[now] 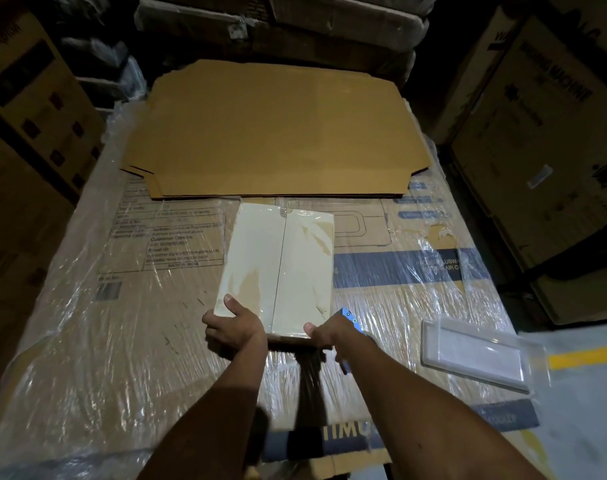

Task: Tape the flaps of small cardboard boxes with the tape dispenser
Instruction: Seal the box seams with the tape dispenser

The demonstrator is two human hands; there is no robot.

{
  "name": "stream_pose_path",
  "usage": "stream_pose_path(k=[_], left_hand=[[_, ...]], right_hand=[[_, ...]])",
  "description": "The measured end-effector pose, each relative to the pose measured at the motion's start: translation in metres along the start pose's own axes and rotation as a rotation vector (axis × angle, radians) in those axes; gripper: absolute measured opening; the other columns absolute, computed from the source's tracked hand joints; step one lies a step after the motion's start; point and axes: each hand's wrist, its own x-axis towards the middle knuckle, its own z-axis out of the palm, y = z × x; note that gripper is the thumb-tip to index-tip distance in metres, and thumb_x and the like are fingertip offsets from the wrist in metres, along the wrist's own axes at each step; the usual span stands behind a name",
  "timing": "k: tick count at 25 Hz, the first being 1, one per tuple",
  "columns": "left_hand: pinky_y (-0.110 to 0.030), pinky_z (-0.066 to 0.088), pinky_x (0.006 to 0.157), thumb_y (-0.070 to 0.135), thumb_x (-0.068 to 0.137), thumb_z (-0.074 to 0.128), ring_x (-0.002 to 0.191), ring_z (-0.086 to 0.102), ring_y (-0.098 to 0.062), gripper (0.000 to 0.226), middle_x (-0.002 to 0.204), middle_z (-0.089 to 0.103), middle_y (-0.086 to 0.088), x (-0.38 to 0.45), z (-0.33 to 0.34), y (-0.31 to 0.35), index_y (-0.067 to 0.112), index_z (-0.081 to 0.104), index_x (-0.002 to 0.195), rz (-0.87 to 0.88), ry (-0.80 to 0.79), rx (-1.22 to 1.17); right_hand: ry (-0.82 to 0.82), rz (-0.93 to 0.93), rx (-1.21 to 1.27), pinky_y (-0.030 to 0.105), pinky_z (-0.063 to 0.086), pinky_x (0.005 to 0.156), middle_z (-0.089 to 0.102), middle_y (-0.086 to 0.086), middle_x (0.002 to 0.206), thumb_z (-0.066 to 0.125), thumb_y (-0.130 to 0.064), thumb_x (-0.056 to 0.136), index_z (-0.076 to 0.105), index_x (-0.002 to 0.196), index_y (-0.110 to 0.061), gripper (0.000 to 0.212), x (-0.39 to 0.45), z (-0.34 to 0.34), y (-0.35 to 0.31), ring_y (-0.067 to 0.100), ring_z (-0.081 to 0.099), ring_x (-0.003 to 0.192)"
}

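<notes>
A small pale cardboard box (pixel 278 268) lies flat on a plastic-wrapped big carton, its two flaps meeting along a centre seam, with glossy tape patches on top. My left hand (pixel 234 327) grips the box's near left corner, thumb on top. My right hand (pixel 329 332) holds the near right corner and also grasps a blue tape dispenser (pixel 349 315), mostly hidden behind the hand. A strip of clear tape (pixel 309 372) runs from the box's near edge down toward me.
A large flat brown cardboard sheet (pixel 278 129) lies beyond the box. A clear plastic tray (pixel 475 355) rests at the right of the wrapped carton (pixel 122 323). Stacked printed cartons (pixel 551 133) stand on both sides. Floor with a yellow line (pixel 586 358) shows at right.
</notes>
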Motion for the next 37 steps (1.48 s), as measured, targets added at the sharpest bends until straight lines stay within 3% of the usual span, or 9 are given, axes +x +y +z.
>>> stream_pose_path(k=[5,9,12,17,20,24,29,34,37], left_hand=[[-0.056,0.048,0.087,0.072,0.084,0.032,0.105,0.055,-0.045,0.066,0.117,0.057,-0.021,0.001,-0.005,0.001,0.013,0.040,0.114,0.018,-0.012,-0.058],[-0.054,0.052,0.084,0.069,0.087,0.040,0.100,0.059,-0.041,0.062,0.115,0.058,-0.018,0.004,-0.015,0.004,0.012,0.041,0.112,0.042,-0.083,-0.034],[-0.049,0.045,0.094,0.065,0.088,0.048,0.104,0.059,-0.039,0.057,0.116,0.062,-0.014,0.020,-0.027,0.005,0.014,0.048,0.115,0.075,-0.191,0.052],[-0.035,0.046,0.096,0.040,0.087,0.070,0.114,0.057,-0.026,0.046,0.121,0.063,-0.002,0.028,-0.047,0.019,0.015,0.061,0.124,0.118,-0.414,-0.053],[-0.031,0.048,0.085,0.038,0.083,0.074,0.106,0.061,-0.026,0.037,0.112,0.066,-0.002,0.026,-0.061,0.012,0.013,0.065,0.110,0.074,-0.388,-0.117],[-0.032,0.035,0.061,0.041,0.077,0.077,0.083,0.049,-0.025,0.042,0.089,0.056,-0.005,0.039,-0.102,-0.005,0.014,0.046,0.085,0.018,-0.287,-0.109],[-0.035,0.046,0.094,0.046,0.073,0.081,0.118,0.056,-0.030,0.078,0.132,0.058,-0.010,0.065,-0.178,-0.046,0.010,0.046,0.133,-0.086,-0.290,-0.037],[-0.030,0.045,0.093,0.043,0.076,0.080,0.118,0.056,-0.026,0.077,0.134,0.057,-0.004,0.088,-0.272,-0.112,0.013,0.044,0.136,-0.164,-0.195,-0.159],[-0.030,0.047,0.090,0.037,0.074,0.083,0.110,0.058,-0.025,0.075,0.127,0.060,-0.002,0.099,-0.332,-0.162,0.014,0.044,0.133,-0.239,-0.125,-0.247]], right_hand=[[0.109,-0.003,0.062,0.030,0.050,0.081,0.054,0.015,0.127,0.066,-0.030,0.089,0.047,0.127,0.001,0.052,0.006,0.015,0.002,0.028,0.057,0.110],[0.033,-0.073,-0.028,0.015,0.044,0.048,0.058,0.012,0.114,0.063,-0.026,0.089,0.047,0.130,0.000,0.050,0.010,-0.004,-0.007,0.017,0.053,0.084],[-0.055,-0.106,0.014,0.028,0.047,0.058,0.054,0.010,0.117,0.068,-0.016,0.081,0.035,0.133,-0.005,0.062,0.020,-0.009,-0.012,0.021,0.053,0.093],[-0.136,-0.188,0.240,0.021,0.039,0.045,0.061,0.008,0.118,0.071,-0.002,0.067,0.039,0.133,-0.019,0.075,0.037,-0.010,-0.003,0.030,0.062,0.100],[-0.161,-0.288,0.185,0.020,0.045,0.046,0.062,0.005,0.117,0.073,0.000,0.070,0.046,0.129,-0.020,0.068,0.038,-0.017,-0.013,0.025,0.061,0.102],[-0.249,-0.434,0.031,0.027,0.055,0.073,0.064,0.003,0.114,0.076,0.002,0.074,0.053,0.122,-0.015,0.056,0.022,-0.007,-0.040,0.024,0.062,0.104],[-0.432,-0.506,-0.196,0.024,0.049,0.059,0.062,-0.003,0.090,0.074,-0.001,0.079,0.053,0.109,-0.021,0.041,-0.021,0.044,-0.073,0.015,0.059,0.078],[-0.534,-0.623,-0.417,0.022,0.042,0.049,0.064,0.000,0.083,0.077,-0.002,0.068,0.058,0.116,-0.014,0.053,-0.071,0.140,-0.092,0.014,0.055,0.065],[-0.597,-0.679,-0.524,0.031,0.053,0.061,0.069,0.005,0.099,0.077,-0.019,0.049,0.058,0.120,-0.019,0.073,-0.089,0.218,-0.081,0.024,0.065,0.082]])
